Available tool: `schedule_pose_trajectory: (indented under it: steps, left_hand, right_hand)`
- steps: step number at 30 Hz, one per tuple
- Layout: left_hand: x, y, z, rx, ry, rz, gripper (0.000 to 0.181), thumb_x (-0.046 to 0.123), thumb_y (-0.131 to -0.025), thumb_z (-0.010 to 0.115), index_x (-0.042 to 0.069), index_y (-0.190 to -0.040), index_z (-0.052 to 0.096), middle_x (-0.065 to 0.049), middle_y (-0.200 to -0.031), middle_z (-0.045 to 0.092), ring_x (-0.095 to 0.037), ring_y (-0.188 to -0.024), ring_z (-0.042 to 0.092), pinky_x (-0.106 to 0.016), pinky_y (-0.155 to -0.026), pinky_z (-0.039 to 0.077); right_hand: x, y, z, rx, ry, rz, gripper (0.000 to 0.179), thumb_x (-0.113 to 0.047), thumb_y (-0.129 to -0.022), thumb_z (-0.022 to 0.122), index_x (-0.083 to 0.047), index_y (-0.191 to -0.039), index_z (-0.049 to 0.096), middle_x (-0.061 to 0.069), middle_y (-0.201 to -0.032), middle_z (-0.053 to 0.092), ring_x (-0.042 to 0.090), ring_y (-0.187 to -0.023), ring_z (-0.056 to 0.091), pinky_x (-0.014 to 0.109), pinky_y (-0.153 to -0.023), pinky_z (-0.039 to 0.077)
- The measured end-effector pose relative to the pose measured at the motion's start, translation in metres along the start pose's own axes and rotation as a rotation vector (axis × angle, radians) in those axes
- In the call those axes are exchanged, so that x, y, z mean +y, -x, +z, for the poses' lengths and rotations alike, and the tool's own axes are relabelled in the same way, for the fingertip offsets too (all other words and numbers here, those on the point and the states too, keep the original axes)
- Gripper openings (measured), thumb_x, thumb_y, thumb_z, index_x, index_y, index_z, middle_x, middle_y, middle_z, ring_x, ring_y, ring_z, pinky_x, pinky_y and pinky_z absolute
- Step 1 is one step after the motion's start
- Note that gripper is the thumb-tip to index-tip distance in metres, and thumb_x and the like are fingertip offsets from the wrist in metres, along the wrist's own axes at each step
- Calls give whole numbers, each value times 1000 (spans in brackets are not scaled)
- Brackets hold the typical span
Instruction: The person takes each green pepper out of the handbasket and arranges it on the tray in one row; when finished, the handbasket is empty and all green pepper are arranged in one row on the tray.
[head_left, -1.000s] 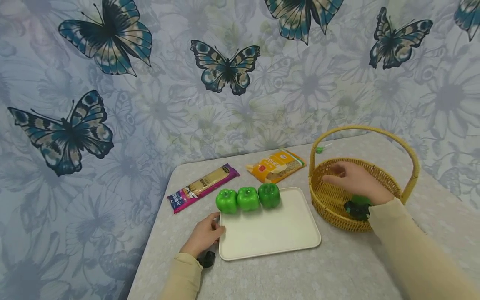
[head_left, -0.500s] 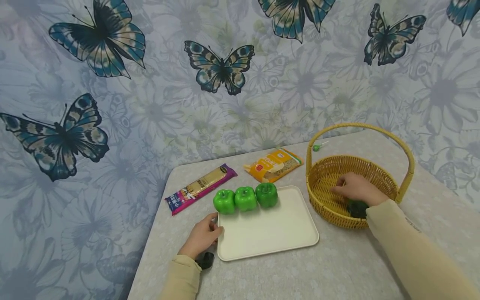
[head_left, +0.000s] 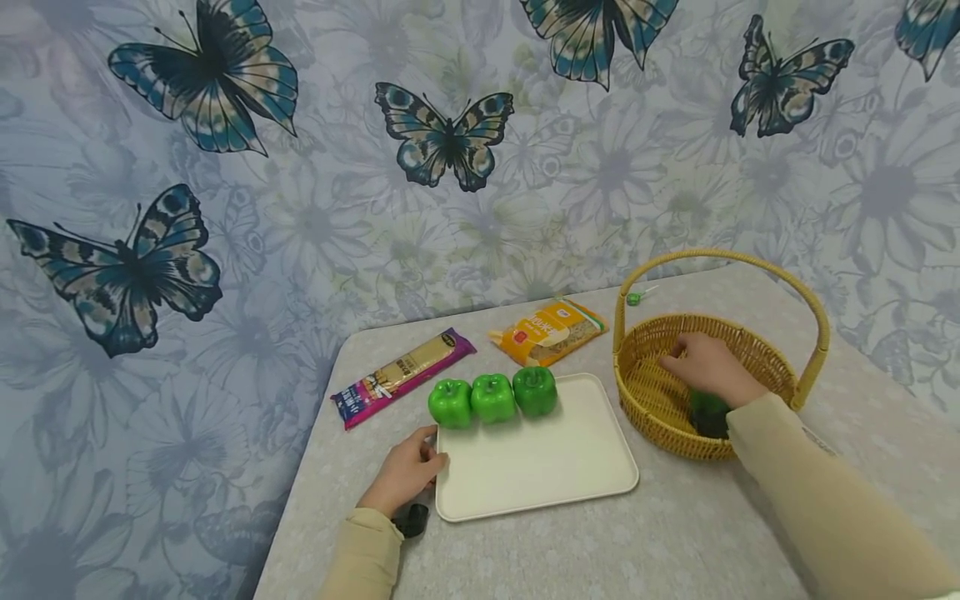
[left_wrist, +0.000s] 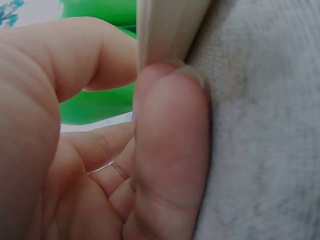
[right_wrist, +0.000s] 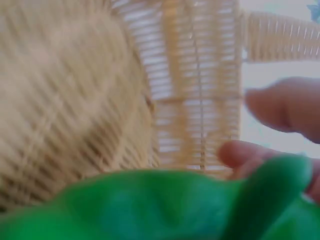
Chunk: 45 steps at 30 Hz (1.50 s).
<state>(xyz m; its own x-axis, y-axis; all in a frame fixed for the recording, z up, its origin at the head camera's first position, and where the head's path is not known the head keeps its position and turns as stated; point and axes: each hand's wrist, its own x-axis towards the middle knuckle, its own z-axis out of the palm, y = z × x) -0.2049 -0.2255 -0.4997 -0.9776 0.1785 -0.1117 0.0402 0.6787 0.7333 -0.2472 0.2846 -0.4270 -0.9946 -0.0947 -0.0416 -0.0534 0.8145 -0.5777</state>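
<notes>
A cream rectangular tray (head_left: 536,467) lies on the table, and my left hand (head_left: 405,469) pinches its left edge. In the left wrist view a finger (left_wrist: 172,145) sits against the tray's rim, another digit opposite. Three green bell peppers (head_left: 492,398) stand in a row along the tray's far edge. My right hand (head_left: 708,364) is over the inside of a wicker basket (head_left: 660,433), its thumb and fingertip apart with nothing visible between them. Another green bell pepper (right_wrist: 135,205), stem up, fills the bottom of the right wrist view, below my right wrist and palm.
The basket's tall handle (head_left: 720,252) arches over it. Behind the tray lie a purple-edged packet of noodles (head_left: 405,377) and an orange bag (head_left: 551,331). A small green item (head_left: 635,298) is at the table's back edge, near the patterned wall.
My right hand dips lower into the basket, then lifts slightly, and the pepper below the wrist shows again. My left hand stays at the tray's edge. The whole view shifts a little.
</notes>
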Motion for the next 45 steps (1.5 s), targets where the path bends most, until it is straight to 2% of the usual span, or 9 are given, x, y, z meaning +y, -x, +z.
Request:
schedule_pose_trajectory:
  steps: [7, 12, 16, 22, 31, 35, 39, 42, 45]
  left_hand:
    - [0, 1, 3, -15, 11, 3, 60, 21, -97, 68, 3, -150, 48, -4, -85, 62, -16, -66, 62, -32, -59, 54]
    - [1, 0, 2, -2, 6, -2, 60, 22, -97, 68, 3, -150, 48, -5, -86, 62, -16, -67, 62, -31, -60, 54]
    - [2, -1, 0, 2, -3, 1, 60, 22, -97, 68, 3, -150, 48, -5, -87, 62, -16, -67, 62, -31, -60, 54]
    - [3, -3, -3, 7, 3, 0, 59, 22, -97, 68, 4, -150, 48, -5, -87, 62, -16, -67, 62, -32, -61, 54]
    - [-1, -3, -2, 8, -7, -5, 59, 23, -98, 68, 6, -151, 48, -5, -87, 62, -16, -67, 63, -31, -60, 54]
    - [0, -3, -2, 7, -6, -10, 58, 23, -98, 68, 6, -150, 49, -5, -87, 62, -16, -67, 63, -31, -60, 54]
    - [-1, -4, 0, 0, -6, -14, 59, 23, -98, 68, 6, -150, 48, -5, -87, 62, -16, -67, 63, -32, -60, 55]
    - [-2, -5, 2, 0, -10, -11, 59, 23, -97, 68, 6, -150, 48, -4, -88, 62, -16, -67, 63, -31, -60, 55]
    - [-2, -5, 2, 3, -11, -8, 59, 22, -97, 68, 5, -150, 49, -4, -87, 62, -16, -66, 62, -32, -60, 54]
  right_hand:
    - [3, -11, 4, 145, -190, 53, 60, -53, -105, 46, 1, -124, 64, 24, -111, 67, 26, -78, 62, 42, -69, 50]
    - [1, -14, 5, 226, -265, 47, 57, -52, -106, 44, 0, -115, 66, 21, -98, 66, 28, -75, 58, 42, -70, 47]
    - [-2, -15, 4, 207, -307, 35, 48, -42, -107, 45, 0, -113, 66, 21, -96, 67, 31, -80, 59, 42, -72, 48]
    - [-10, -17, 3, 75, -357, -25, 40, -16, -104, 40, 0, -136, 59, 24, -139, 57, 43, -128, 52, 56, -97, 46]
    - [-8, -20, 4, 167, -398, -88, 46, 1, -94, 45, -6, -137, 60, 22, -152, 47, 13, -51, 33, 32, -48, 36]
    - [-7, -16, 5, 265, -487, -82, 44, -2, -95, 43, -5, -133, 64, 18, -149, 51, 13, -47, 26, 33, -45, 35]
    - [-4, -11, 4, 223, -368, -65, 38, -10, -100, 42, -4, -130, 65, 20, -142, 56, 27, -81, 58, 47, -72, 49]
    - [-1, -10, 5, 93, -197, -91, 35, -19, -102, 48, -2, -128, 65, 22, -135, 61, 39, -119, 56, 58, -94, 46]
    - [3, -12, 8, -58, -80, -142, 37, -25, -101, 55, -2, -128, 66, 21, -130, 63, 39, -117, 59, 59, -94, 48]
